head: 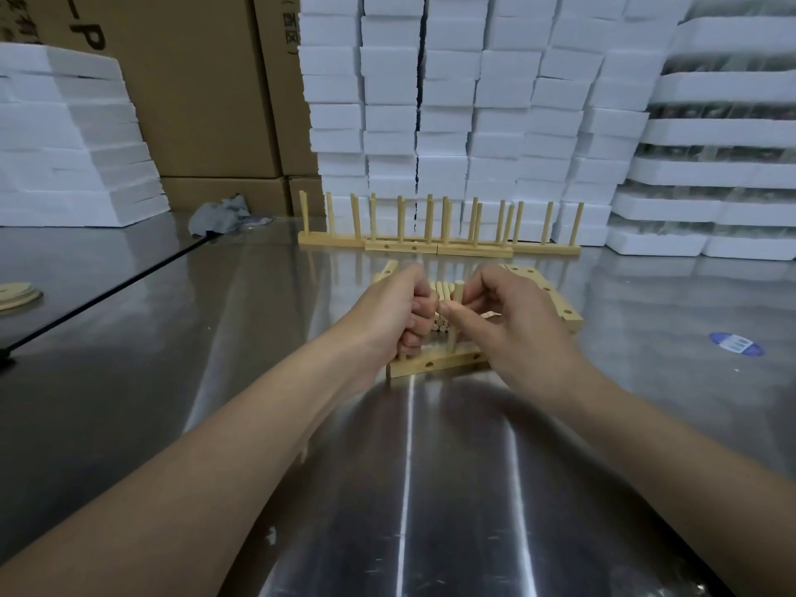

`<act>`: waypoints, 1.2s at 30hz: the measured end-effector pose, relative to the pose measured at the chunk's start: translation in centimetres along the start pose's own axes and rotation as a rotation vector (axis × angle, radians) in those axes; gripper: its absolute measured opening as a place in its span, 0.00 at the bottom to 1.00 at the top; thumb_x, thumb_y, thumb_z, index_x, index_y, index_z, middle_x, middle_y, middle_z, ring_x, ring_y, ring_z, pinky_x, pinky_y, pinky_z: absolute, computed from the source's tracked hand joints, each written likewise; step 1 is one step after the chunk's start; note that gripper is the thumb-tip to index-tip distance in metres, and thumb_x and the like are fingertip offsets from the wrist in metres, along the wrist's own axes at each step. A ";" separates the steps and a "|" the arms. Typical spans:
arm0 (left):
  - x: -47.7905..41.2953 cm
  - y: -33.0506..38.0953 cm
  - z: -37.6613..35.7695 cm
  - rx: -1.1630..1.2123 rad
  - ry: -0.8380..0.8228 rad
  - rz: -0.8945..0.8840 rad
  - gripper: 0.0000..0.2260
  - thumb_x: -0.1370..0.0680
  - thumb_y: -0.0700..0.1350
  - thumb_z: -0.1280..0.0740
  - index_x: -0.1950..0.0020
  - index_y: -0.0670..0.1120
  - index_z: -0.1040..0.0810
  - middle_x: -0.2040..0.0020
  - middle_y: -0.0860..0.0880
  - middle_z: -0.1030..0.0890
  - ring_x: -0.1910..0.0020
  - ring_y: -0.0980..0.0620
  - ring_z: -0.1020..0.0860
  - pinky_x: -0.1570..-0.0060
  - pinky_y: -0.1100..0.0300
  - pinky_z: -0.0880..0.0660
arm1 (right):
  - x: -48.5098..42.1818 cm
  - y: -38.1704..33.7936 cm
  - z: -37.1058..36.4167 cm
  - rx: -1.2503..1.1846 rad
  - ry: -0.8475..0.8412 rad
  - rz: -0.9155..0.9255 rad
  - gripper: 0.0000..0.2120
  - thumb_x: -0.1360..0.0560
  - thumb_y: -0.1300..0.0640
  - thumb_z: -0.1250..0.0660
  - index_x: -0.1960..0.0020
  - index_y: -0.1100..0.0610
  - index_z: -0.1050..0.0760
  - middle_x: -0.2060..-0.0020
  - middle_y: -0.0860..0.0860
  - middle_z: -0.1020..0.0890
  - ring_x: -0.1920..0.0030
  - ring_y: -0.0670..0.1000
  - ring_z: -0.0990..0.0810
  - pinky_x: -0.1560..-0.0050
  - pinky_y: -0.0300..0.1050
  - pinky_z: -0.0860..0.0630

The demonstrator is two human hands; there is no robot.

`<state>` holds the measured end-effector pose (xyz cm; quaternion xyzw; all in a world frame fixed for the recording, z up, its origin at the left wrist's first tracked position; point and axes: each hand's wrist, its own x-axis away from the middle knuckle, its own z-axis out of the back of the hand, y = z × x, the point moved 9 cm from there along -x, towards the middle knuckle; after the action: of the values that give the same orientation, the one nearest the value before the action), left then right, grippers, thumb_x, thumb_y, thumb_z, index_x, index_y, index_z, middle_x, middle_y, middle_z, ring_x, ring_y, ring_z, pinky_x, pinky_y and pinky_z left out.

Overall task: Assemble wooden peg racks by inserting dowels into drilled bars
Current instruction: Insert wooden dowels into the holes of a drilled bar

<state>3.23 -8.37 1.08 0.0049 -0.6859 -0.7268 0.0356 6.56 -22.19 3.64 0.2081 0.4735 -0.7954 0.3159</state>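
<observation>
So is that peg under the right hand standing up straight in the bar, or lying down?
Upright. The dowel stands vertically, its lower end at the drilled bar, with the right hand pinching it. How deep it sits cannot be told.

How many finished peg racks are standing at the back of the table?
4, as best I can tell: far-left rack, front-left rack, front-right rack, far-right rack. They overlap in a row before the foam blocks, so another could be hidden behind.
</observation>
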 end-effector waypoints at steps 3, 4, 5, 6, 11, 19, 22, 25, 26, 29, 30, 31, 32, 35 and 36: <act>0.0 0.2 0.0 -0.004 -0.011 -0.011 0.18 0.19 0.44 0.47 0.69 0.51 0.40 0.71 0.51 0.42 0.70 0.52 0.44 0.66 0.54 0.44 | 0.1 0.2 -0.1 -0.017 -0.010 -0.006 0.15 0.23 0.51 0.23 0.60 0.45 0.28 0.63 0.44 0.20 0.60 0.49 0.19 0.58 0.55 0.18; -0.1 0.2 0.0 -0.008 -0.009 -0.010 0.18 0.19 0.44 0.47 0.69 0.51 0.40 0.71 0.51 0.42 0.71 0.52 0.44 0.66 0.54 0.44 | 0.1 0.2 -0.1 -0.033 -0.017 -0.014 0.14 0.23 0.50 0.23 0.60 0.44 0.28 0.63 0.44 0.20 0.60 0.50 0.19 0.57 0.59 0.17; -0.2 0.2 0.0 -0.011 -0.007 -0.007 0.18 0.19 0.44 0.47 0.69 0.51 0.40 0.72 0.51 0.41 0.71 0.52 0.44 0.67 0.54 0.44 | 0.1 0.2 -0.1 -0.043 -0.021 -0.019 0.14 0.23 0.50 0.23 0.59 0.44 0.28 0.63 0.45 0.20 0.60 0.51 0.19 0.57 0.60 0.17; -0.3 0.1 0.0 -0.013 -0.005 -0.007 0.18 0.18 0.44 0.47 0.69 0.50 0.39 0.72 0.51 0.41 0.71 0.52 0.43 0.67 0.54 0.43 | 0.2 0.2 -0.1 -0.042 -0.020 -0.021 0.14 0.23 0.50 0.23 0.59 0.44 0.28 0.63 0.45 0.20 0.60 0.51 0.19 0.58 0.61 0.17; -0.2 1.4 1.6 -0.144 0.044 -0.128 0.17 0.15 0.45 0.42 0.63 0.44 0.25 0.69 0.47 0.23 0.67 0.49 0.24 0.65 0.59 0.27 | 0.5 -0.3 0.0 -0.030 -0.016 -0.044 0.14 0.24 0.49 0.22 0.59 0.46 0.27 0.63 0.44 0.18 0.61 0.47 0.19 0.59 0.53 0.18; 0.1 5.0 7.2 -0.328 0.410 -0.545 0.11 0.13 0.47 0.37 0.51 0.50 0.17 0.56 0.56 0.16 0.55 0.62 0.19 0.55 0.67 0.24 | 1.0 -1.9 3.5 -0.164 0.182 -0.073 0.14 0.17 0.37 0.43 0.46 0.43 0.23 0.54 0.42 0.16 0.51 0.45 0.17 0.52 0.39 0.23; -0.5 4.2 7.9 -0.562 0.430 -0.574 0.07 0.14 0.49 0.34 0.47 0.57 0.16 0.53 0.62 0.17 0.50 0.65 0.20 0.52 0.62 0.24 | 0.9 -1.5 4.7 -0.236 0.278 -0.120 0.15 0.15 0.44 0.44 0.49 0.48 0.22 0.57 0.46 0.16 0.54 0.48 0.17 0.52 0.48 0.24; -2.0 2.1 7.7 -0.754 0.338 -0.508 0.11 0.16 0.54 0.36 0.38 0.59 0.17 0.43 0.63 0.20 0.40 0.62 0.24 0.39 0.53 0.25 | 1.0 -0.9 4.9 -0.230 0.271 -0.140 0.15 0.13 0.48 0.43 0.51 0.50 0.21 0.58 0.49 0.16 0.55 0.51 0.18 0.53 0.47 0.25; -2.3 1.6 7.6 -0.827 0.308 -0.497 0.13 0.17 0.56 0.37 0.36 0.60 0.17 0.39 0.61 0.21 0.36 0.59 0.27 0.36 0.51 0.28 | 1.0 -0.8 4.9 -0.222 0.267 -0.141 0.15 0.13 0.49 0.43 0.52 0.50 0.21 0.58 0.49 0.17 0.55 0.51 0.18 0.53 0.47 0.25; -2.9 1.0 7.3 -0.953 0.254 -0.487 0.13 0.17 0.60 0.34 0.33 0.64 0.20 0.35 0.61 0.24 0.33 0.58 0.30 0.35 0.50 0.31 | 1.0 -0.7 4.8 -0.207 0.264 -0.142 0.15 0.13 0.48 0.42 0.53 0.50 0.21 0.58 0.47 0.17 0.55 0.50 0.18 0.53 0.45 0.25; -3.0 0.8 7.2 -0.965 0.232 -0.481 0.15 0.18 0.60 0.31 0.31 0.65 0.21 0.33 0.61 0.25 0.32 0.58 0.31 0.35 0.51 0.31 | 1.0 -0.6 4.7 -0.206 0.263 -0.143 0.15 0.13 0.48 0.42 0.53 0.50 0.20 0.59 0.47 0.17 0.56 0.49 0.19 0.53 0.45 0.24; -3.2 0.6 7.1 -0.973 0.206 -0.471 0.18 0.20 0.60 0.29 0.29 0.66 0.23 0.32 0.61 0.27 0.31 0.58 0.31 0.34 0.51 0.30 | 1.0 -0.6 4.6 -0.204 0.260 -0.142 0.15 0.14 0.47 0.41 0.53 0.49 0.21 0.59 0.47 0.17 0.56 0.49 0.19 0.53 0.47 0.23; -3.2 0.5 6.9 -0.980 0.181 -0.459 0.22 0.21 0.60 0.27 0.28 0.66 0.24 0.30 0.61 0.28 0.30 0.56 0.30 0.33 0.50 0.29 | 1.0 -0.6 4.4 -0.200 0.254 -0.140 0.15 0.15 0.46 0.41 0.54 0.49 0.21 0.60 0.47 0.17 0.57 0.50 0.19 0.52 0.50 0.22; -3.2 0.3 6.7 -0.979 0.155 -0.439 0.28 0.23 0.59 0.24 0.24 0.63 0.26 0.28 0.59 0.30 0.30 0.55 0.29 0.32 0.51 0.28 | 1.0 -0.5 4.0 -0.181 0.228 -0.138 0.14 0.17 0.44 0.40 0.54 0.48 0.21 0.60 0.46 0.17 0.57 0.51 0.19 0.50 0.58 0.22; -3.2 0.3 6.8 -0.974 0.155 -0.430 0.28 0.23 0.58 0.24 0.24 0.62 0.26 0.28 0.59 0.29 0.31 0.55 0.29 0.33 0.52 0.28 | 1.0 -0.4 4.0 -0.176 0.225 -0.138 0.14 0.17 0.43 0.40 0.54 0.48 0.21 0.61 0.46 0.17 0.57 0.50 0.19 0.49 0.59 0.21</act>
<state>6.02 -1.38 1.70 0.1820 -0.2481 -0.9493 -0.0652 5.46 -25.91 5.12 0.2346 0.5868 -0.7424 0.2224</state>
